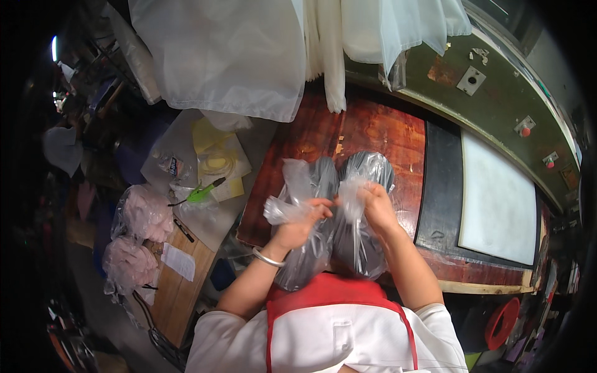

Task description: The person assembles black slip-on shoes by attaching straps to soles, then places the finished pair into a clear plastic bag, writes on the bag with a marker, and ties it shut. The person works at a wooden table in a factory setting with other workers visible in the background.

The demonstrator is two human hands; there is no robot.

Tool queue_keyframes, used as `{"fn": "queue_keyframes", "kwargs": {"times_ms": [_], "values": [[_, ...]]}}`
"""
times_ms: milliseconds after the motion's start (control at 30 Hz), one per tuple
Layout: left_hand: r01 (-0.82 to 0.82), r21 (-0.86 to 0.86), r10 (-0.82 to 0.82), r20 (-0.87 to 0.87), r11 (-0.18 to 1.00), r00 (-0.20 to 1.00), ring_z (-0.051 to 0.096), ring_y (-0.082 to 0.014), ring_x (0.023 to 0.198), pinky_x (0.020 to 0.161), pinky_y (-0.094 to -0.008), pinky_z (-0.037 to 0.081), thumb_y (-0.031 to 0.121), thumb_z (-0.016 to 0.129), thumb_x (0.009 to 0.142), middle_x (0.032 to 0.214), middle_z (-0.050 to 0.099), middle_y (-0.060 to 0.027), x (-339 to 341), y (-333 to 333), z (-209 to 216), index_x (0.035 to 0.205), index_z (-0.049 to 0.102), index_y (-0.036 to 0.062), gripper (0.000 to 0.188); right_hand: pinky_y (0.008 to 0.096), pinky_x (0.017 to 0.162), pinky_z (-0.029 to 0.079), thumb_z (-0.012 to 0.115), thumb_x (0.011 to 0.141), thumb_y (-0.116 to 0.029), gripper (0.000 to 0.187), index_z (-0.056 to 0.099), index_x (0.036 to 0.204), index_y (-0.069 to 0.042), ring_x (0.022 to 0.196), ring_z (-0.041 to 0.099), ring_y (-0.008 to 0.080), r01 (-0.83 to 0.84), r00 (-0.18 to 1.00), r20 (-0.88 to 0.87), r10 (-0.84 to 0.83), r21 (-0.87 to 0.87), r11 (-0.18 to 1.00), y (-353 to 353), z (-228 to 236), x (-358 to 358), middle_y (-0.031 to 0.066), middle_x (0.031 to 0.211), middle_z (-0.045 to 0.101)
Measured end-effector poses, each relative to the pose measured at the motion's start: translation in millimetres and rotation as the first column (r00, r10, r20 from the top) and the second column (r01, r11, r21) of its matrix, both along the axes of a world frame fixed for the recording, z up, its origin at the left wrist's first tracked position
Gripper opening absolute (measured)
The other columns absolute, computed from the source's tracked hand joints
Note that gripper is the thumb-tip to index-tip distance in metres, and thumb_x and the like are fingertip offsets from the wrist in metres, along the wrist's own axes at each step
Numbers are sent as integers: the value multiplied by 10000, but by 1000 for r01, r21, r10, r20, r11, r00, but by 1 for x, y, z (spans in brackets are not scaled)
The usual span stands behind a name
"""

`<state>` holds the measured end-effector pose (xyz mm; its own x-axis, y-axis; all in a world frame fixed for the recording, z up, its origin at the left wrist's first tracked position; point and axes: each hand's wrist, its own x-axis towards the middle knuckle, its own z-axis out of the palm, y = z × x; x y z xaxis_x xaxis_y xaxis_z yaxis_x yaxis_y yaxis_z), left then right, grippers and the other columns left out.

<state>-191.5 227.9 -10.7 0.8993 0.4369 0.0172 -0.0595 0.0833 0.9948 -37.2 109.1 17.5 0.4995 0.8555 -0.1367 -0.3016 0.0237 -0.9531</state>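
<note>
Two clear plastic bags filled with something dark grey lie side by side in front of me. My right hand is closed round the gathered neck of the right-hand bag, whose loose plastic bunches up at the fingers. Over the left-hand bag, my left hand has its fingertips pinched close to the right hand. What those fingertips hold is too small to make out. Crumpled plastic sticks out beside the left hand and stands above it.
Beneath the bags is a reddish-brown wooden table. A white board lies on a black mat at right. White translucent sheets hang ahead. Leftward are bagged pink bundles, a green-handled tool and a paper slip.
</note>
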Motion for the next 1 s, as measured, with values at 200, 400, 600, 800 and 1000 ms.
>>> {"fn": "queue_keyframes", "kwargs": {"times_ms": [200, 400, 600, 800, 1000], "values": [[-86, 761, -92, 188, 643, 978, 599, -305, 986, 902, -380, 461, 9, 553, 851, 1073, 624, -143, 12, -9, 12, 1180, 583, 21, 330, 278, 608, 431, 454, 906, -127, 251, 593, 798, 53, 677, 504, 95, -21, 971, 230, 56, -148, 989, 17, -2, 6, 5, 720, 568], [12, 733, -166, 138, 680, 977, 575, -373, 1116, 954, -401, 450, -49, 508, 784, 1236, 576, -221, 13, -5, 26, 1399, 394, 31, 631, 383, 582, 468, 527, 797, -65, 137, 607, 736, 28, 575, 567, 273, -125, 422, 888, 182, -141, 982, 16, -7, 8, 112, 623, 579], [79, 632, -66, -44, 771, 997, 586, -375, 1079, 924, -391, 456, 45, 472, 860, 1157, 596, -234, 11, 1, 33, 1395, 411, 62, 539, 466, 875, 423, 624, 726, -140, 340, 570, 1009, 41, 969, 545, 403, -313, 495, 790, 362, -227, 922, 1, 12, -9, 235, 934, 574], [-68, 846, 143, -11, 529, 990, 502, -504, 1088, 933, -513, 422, 123, 548, 836, 1199, 490, -335, 22, -20, 26, 1361, 387, 23, 559, 455, 894, 430, 710, 787, -375, 518, 551, 1036, 51, 998, 554, 368, -266, 675, 677, 293, -147, 953, 3, 12, -12, 236, 1048, 548], [-57, 668, 66, 12, 742, 998, 426, -440, 1266, 1052, -439, 350, 124, 616, 823, 1395, 352, -321, 16, -13, 30, 1406, 356, 21, 647, 355, 573, 394, 385, 1034, -267, 376, 561, 857, 14, 653, 460, 155, 108, 874, 476, -98, 7, 994, 4, -20, -23, 81, 700, 539]]}}
